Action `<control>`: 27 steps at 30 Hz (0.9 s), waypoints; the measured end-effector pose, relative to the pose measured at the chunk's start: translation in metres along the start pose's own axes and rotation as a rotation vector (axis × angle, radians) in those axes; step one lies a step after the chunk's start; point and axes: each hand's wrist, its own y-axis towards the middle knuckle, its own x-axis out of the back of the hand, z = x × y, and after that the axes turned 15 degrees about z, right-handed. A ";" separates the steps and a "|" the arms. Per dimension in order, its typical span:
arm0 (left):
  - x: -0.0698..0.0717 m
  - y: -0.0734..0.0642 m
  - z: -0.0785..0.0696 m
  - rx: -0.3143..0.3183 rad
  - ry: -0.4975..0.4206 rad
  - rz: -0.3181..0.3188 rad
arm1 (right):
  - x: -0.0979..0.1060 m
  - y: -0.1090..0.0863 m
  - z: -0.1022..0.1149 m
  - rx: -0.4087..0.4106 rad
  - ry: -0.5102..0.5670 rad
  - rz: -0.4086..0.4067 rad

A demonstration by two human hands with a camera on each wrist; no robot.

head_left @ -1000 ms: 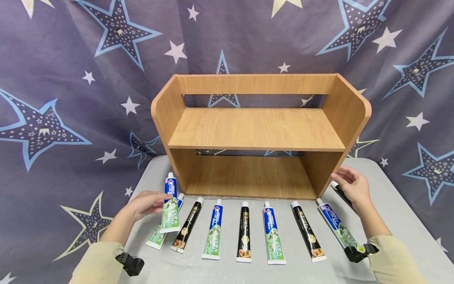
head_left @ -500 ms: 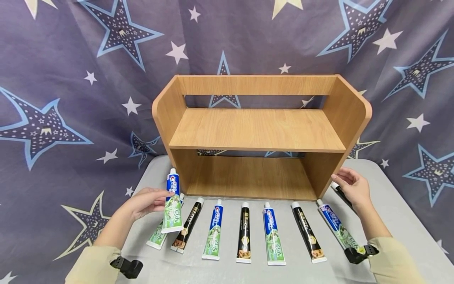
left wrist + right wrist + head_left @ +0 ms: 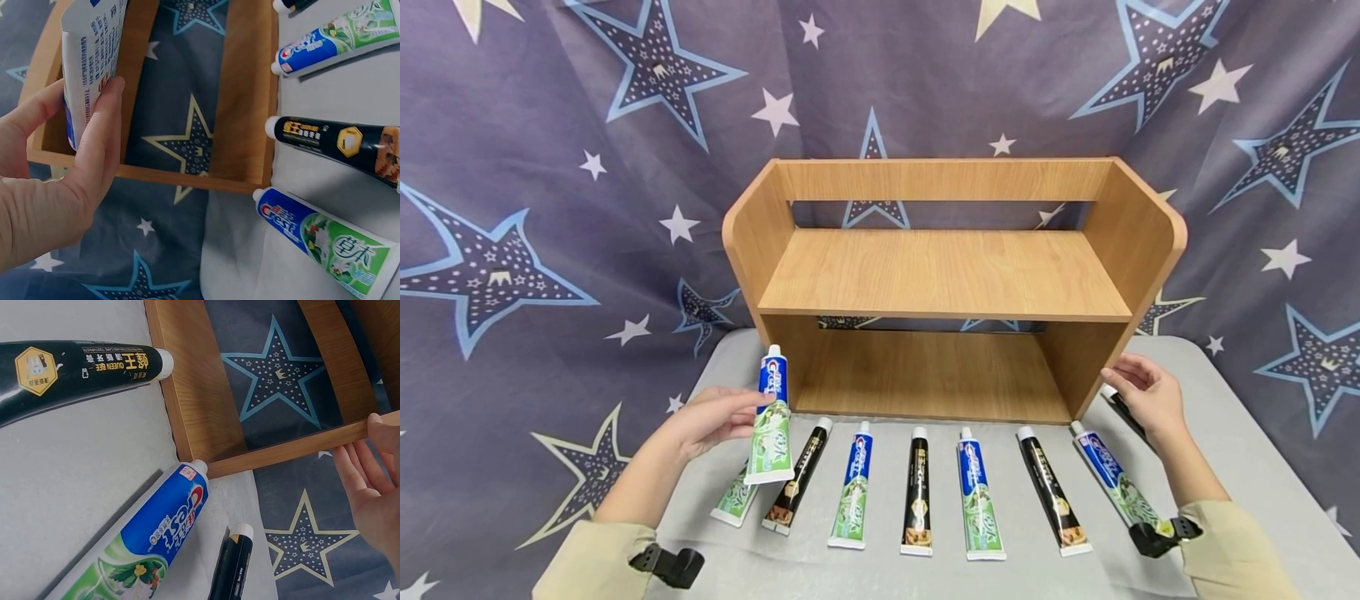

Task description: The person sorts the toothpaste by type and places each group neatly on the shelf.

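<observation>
My left hand (image 3: 709,421) pinches a blue and green Crest toothpaste tube (image 3: 771,442) between thumb and fingers, cap up. The tube hangs in front of the wooden shelf's (image 3: 943,271) lower left corner, above another Crest toothpaste tube (image 3: 734,498) that it partly hides. In the left wrist view the printed back of the held tube (image 3: 87,81) shows. On the far side, my right hand (image 3: 1148,398) grips the shelf's right side panel; the right wrist view has the thumb on one face of the panel edge (image 3: 294,450) and fingers on the other.
In front of the shelf, black toothpaste tubes (image 3: 917,492) and Crest tubes (image 3: 979,504) lie in an alternating row on the grey tabletop (image 3: 880,579). One black tube (image 3: 1120,406) lies right of the shelf, partly behind my right hand. A starry curtain (image 3: 880,75) hangs behind.
My left hand has lifted the held toothpaste tube a little and carried it slightly right, toward the shelf. My right hand stays at the side panel.
</observation>
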 end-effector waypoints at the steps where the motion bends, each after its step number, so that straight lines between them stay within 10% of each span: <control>1: -0.001 0.000 -0.002 0.000 0.001 0.004 | 0.000 0.000 0.000 -0.004 0.000 -0.001; 27: -0.020 -0.018 -0.066 0.011 -0.025 0.056 | 0.003 0.002 0.000 -0.024 0.002 0.012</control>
